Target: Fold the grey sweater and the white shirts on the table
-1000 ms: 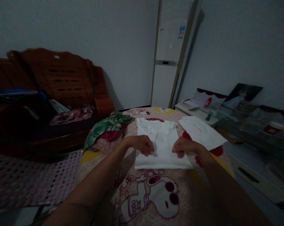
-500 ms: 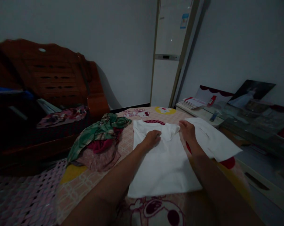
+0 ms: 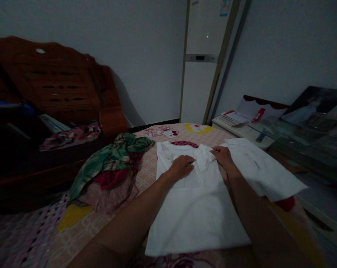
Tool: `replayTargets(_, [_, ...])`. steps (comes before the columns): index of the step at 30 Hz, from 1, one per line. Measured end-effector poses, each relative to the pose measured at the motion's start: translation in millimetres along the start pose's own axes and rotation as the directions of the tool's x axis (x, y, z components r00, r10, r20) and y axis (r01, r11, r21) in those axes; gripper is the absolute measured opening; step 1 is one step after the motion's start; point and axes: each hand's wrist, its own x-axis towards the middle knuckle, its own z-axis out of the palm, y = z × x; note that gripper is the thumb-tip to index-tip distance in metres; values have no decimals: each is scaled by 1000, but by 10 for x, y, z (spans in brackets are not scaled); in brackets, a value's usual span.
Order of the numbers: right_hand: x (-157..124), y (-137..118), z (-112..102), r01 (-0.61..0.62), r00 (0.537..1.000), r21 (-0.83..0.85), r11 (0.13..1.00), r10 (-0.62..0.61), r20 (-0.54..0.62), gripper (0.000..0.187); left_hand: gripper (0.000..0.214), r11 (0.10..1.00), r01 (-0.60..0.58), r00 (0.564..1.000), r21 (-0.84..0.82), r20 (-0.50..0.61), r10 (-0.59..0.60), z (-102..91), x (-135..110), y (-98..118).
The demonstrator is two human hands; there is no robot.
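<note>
A white short-sleeved shirt (image 3: 196, 212) lies spread on a round table with its neckline at the far side. My left hand (image 3: 182, 166) is closed on the cloth at its upper middle, thumb below the fingers. At the right shoulder my right hand (image 3: 223, 156) pinches the shirt's edge, where the fabric is folded inward and bunched. Another white garment (image 3: 260, 167) lies to the right, beyond my right forearm. Under the clothes is a pink patterned tablecloth (image 3: 148, 178) with cartoon figures.
A heap of green plaid and dark pink clothes (image 3: 109, 163) sits on the table's left. Beyond are a wooden bench (image 3: 59, 85) and a tall white cabinet unit (image 3: 199, 85). A glass-topped stand (image 3: 293, 137) with papers (image 3: 232, 118) and a photo is at the right.
The view has shifted slightly and the shirt appears nearer. Both hands stay at the shirt's upper part, and the left hand's thumb and fingers show a wider gap. The shoulder cloth is folded further inward.
</note>
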Motion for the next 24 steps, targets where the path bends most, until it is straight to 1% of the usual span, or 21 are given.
replayTargets(2, [-7,2,-1,10,1000,120,993,-8,-20,24,36,1000,-3,1000,6,9,3,7,-2,-6])
replayTargets(5, [-45,-40,-39,48,998,284,958,-35,-48,29,36,1000,-4,1000,-4,8,4,8,-2,-10])
replayTargets(7, [-76,-97,-92,59,998,366,929,-52,-29,26,38,999,10,1000,-41,-1,-10,7,2,-13])
replayTargets(8, [-91,-131,-127,54,998,405,913,-61,6,23,40,997,24,1000,-74,-9,-25,7,5,-16])
replayTargets(10, [-116,-203,-212,27,990,472,881,-90,112,17,46,988,55,998,-145,-26,-59,8,16,-25])
replayTargets(11, [-129,-239,-262,14,979,495,869,-113,170,14,46,984,66,997,-167,-33,-73,10,21,-30])
replayTargets(13, [-159,-305,-372,2,950,514,858,-162,267,13,44,985,66,997,-161,-40,-73,15,29,-40])
replayTargets(14, [-178,-335,-429,-4,928,505,863,-184,323,13,42,989,56,997,-140,-41,-62,18,31,-43])
replayTargets(15, [-198,-361,-483,-16,896,477,878,-198,396,15,41,992,42,998,-117,-42,-47,20,32,-45])
replayTargets(16, [-218,-382,-531,-37,854,429,902,-194,482,17,40,995,27,999,-95,-42,-31,23,31,-45])
replayTargets(18, [-251,-410,-596,-94,740,270,958,-115,663,22,39,998,0,999,-65,-40,-2,27,27,-43])
replayTargets(19, [-260,-417,-605,-112,688,185,976,-58,724,23,38,998,-10,999,-58,-39,8,30,25,-42])
replayTargets(20, [-263,-419,-598,-122,658,118,986,-8,753,23,38,998,-19,999,-55,-39,17,32,24,-41])
replayTargets(21, [-260,-419,-574,-125,662,79,989,24,749,22,37,998,-27,999,-56,-40,25,34,24,-41])
replayTargets(22, [-252,-417,-536,-122,700,75,990,32,713,21,37,998,-36,998,-60,-44,33,36,25,-42])
replayTargets(24, [-231,-415,-436,-87,830,144,986,-8,558,20,38,996,-57,997,-71,-54,53,38,28,-46])
